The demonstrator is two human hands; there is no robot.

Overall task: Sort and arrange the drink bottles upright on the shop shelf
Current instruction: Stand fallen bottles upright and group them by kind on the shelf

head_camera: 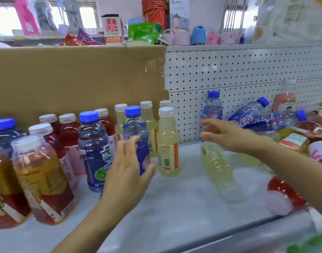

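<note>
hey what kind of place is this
Most likely a small shop: a white pegboard-backed shelf, rows of labelled drink bottles, and packaged goods stacked on the ledge above.

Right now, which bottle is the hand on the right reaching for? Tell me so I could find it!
Find the white holey back wall where the cardboard sheet ends. Just right of that edge one blue-capped bottle stands upright, behind the right hand. The other blue-capped bottles to its right are tipped over.
</note>
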